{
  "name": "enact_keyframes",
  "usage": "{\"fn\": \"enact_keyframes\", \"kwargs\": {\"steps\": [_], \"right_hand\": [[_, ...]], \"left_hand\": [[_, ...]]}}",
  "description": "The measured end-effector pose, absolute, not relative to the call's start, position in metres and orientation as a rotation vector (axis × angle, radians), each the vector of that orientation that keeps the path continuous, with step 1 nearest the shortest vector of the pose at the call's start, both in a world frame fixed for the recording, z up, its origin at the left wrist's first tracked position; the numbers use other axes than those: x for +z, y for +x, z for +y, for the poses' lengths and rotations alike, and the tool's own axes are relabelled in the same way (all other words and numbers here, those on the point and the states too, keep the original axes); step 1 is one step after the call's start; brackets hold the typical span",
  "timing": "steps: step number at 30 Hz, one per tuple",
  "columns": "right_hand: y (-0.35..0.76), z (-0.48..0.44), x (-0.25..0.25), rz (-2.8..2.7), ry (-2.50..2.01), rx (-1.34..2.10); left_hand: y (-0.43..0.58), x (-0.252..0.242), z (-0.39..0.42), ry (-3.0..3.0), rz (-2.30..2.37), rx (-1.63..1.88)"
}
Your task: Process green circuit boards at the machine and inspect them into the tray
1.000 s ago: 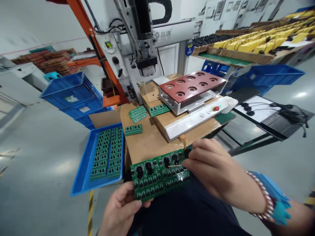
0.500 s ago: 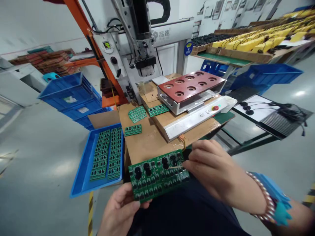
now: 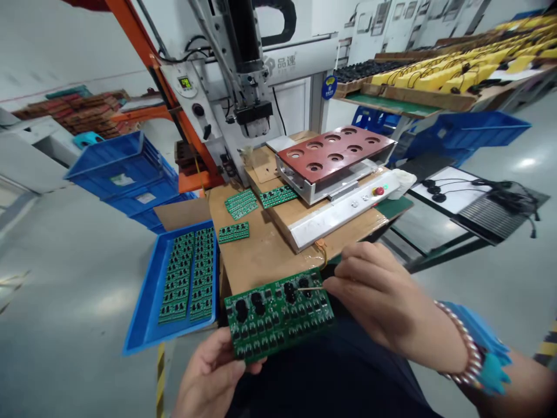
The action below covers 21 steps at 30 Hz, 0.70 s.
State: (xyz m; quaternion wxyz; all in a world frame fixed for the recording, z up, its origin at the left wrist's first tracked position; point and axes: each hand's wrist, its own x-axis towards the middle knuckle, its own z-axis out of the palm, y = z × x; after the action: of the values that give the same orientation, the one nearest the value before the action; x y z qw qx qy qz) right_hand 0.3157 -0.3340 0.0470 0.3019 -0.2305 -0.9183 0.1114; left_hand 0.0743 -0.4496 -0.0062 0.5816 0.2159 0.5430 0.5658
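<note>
My left hand grips a green circuit board by its lower left corner, thumb on top and fingers beneath. Black round blobs line the board's upper half, with rows of small dark parts below them. My right hand pinches a thin, pale wooden stick, like a toothpick. Its tip lies over the board's upper right part, beside a black blob; whether it touches is too small to tell. A bead bracelet and a blue band circle my right wrist.
A blue tray with rows of circuit boards stands left. More boards lie on the brown worktable. Behind is a machine with a red-brown fixture plate and a red button. Cables lie on a right-hand stand.
The stick's tip has shifted slightly up over the board, next to the black blobs. The board stays in my left hand, and the view has shifted a little.
</note>
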Motion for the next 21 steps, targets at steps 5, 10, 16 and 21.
{"fn": "enact_keyframes", "kwargs": {"steps": [5,10,16,21], "right_hand": [[0.3175,-0.3341,0.0481,-2.467,-0.590,0.325],[0.3208,-0.3316,0.0483,-2.385,-0.613,0.264],[0.3213,-0.3294,0.0456,-2.370,-0.646,0.236],[0.3182,-0.3274,0.0449,-2.409,-0.654,0.265]], "left_hand": [[0.0744,-0.0045,-0.4476,0.499,1.288,1.338],[0.0733,-0.0039,-0.4466,0.492,1.300,1.362],[0.0734,-0.0037,-0.4471,0.480,1.340,1.331],[0.0725,-0.0047,-0.4472,0.476,1.339,1.327]]}}
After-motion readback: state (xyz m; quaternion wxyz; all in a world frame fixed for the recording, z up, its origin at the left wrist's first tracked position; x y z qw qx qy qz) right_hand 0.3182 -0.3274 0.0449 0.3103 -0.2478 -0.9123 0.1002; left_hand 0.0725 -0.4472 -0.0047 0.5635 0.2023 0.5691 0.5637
